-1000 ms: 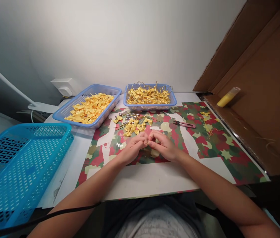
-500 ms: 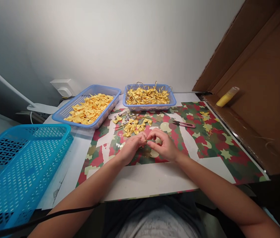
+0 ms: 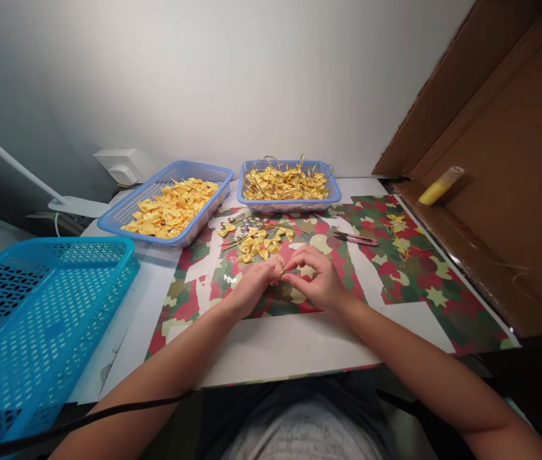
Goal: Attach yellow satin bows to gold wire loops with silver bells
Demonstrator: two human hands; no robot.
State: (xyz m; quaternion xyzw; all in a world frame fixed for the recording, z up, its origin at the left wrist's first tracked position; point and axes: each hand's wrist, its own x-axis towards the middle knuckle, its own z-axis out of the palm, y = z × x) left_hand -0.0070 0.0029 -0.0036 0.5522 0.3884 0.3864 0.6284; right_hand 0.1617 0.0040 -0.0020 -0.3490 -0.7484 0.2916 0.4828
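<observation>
My left hand (image 3: 254,287) and my right hand (image 3: 317,278) meet over the patterned sheet, fingertips nearly touching. Both are closed in a pinch around something tiny; a yellowish speck shows between the fingertips, and the rest is hidden by the fingers. Just beyond them lies a loose pile of yellow ribbon bows (image 3: 256,246). Small shiny silver bells or beads (image 3: 252,223) and thin gold ties (image 3: 294,228) lie among and behind the bows.
A blue basket of yellow bows (image 3: 175,207) stands back left, another basket of bows with gold ties (image 3: 285,182) behind. Left is a turquoise basket (image 3: 55,332). Pink-handled thread snips (image 3: 356,239) and yellow scraps (image 3: 400,243) lie right, beside a cardboard wall (image 3: 501,191).
The fingers of both hands have shifted only slightly, still pinched together at the same spot. The view has moved a little; the bows, baskets and snips stay in place.
</observation>
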